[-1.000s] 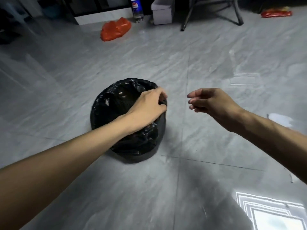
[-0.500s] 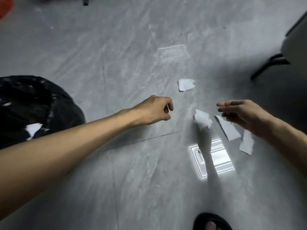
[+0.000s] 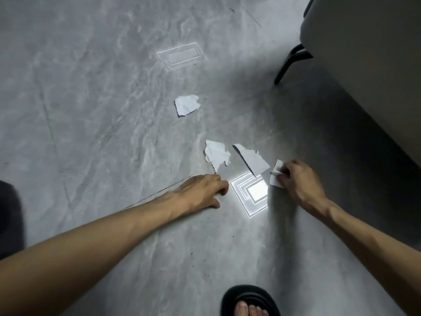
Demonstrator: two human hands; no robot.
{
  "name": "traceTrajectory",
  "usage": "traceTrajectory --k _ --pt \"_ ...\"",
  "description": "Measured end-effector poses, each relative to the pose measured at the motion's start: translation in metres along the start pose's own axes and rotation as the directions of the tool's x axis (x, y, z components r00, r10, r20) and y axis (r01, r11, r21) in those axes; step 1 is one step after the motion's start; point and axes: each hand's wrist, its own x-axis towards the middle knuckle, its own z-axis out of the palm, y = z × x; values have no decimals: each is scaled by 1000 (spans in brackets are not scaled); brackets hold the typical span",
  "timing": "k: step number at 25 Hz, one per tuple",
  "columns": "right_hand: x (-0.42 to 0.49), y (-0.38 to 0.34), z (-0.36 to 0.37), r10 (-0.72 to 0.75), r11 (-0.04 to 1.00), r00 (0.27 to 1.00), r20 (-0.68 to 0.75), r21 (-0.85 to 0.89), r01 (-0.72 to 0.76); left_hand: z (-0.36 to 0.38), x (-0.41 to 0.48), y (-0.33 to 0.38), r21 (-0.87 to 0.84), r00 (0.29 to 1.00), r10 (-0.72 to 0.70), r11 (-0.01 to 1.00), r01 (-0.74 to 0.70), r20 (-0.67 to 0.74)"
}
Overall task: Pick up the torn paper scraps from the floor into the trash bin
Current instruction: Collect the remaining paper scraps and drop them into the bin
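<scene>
Several torn white paper scraps lie on the grey floor. My right hand [image 3: 298, 181] pinches a small scrap [image 3: 276, 173] at the right of the group. A long triangular scrap [image 3: 252, 160] lies just left of it, and a crumpled scrap [image 3: 216, 154] sits beside that. Another scrap [image 3: 187, 105] lies farther off. My left hand [image 3: 200, 191] rests on the floor just below the crumpled scrap, fingers curled, holding nothing that I can see. A dark blurred sliver of the black trash bin [image 3: 9, 215] shows at the left edge.
A grey chair seat [image 3: 364, 53] with a black leg [image 3: 289, 62] stands at the upper right. My sandalled foot [image 3: 249, 302] is at the bottom edge. Bright light reflections [image 3: 252, 192] shine on the tiles between my hands.
The view swung from the bin to the scraps. My right hand dropped to the floor and took hold of the rightmost scrap. My left hand came down near the crumpled scrap.
</scene>
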Motion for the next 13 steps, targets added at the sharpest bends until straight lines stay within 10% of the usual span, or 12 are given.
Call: traceTrajectory --k 5,13 --pt "18 -19 -10 14 981 979 -203 191 25 10 7 -8 -17 997 27 999 -28 -72" --pt "35 -55 19 -228 955 974 21 201 219 -29 49 -38 -59 907 -154 988 143 -392"
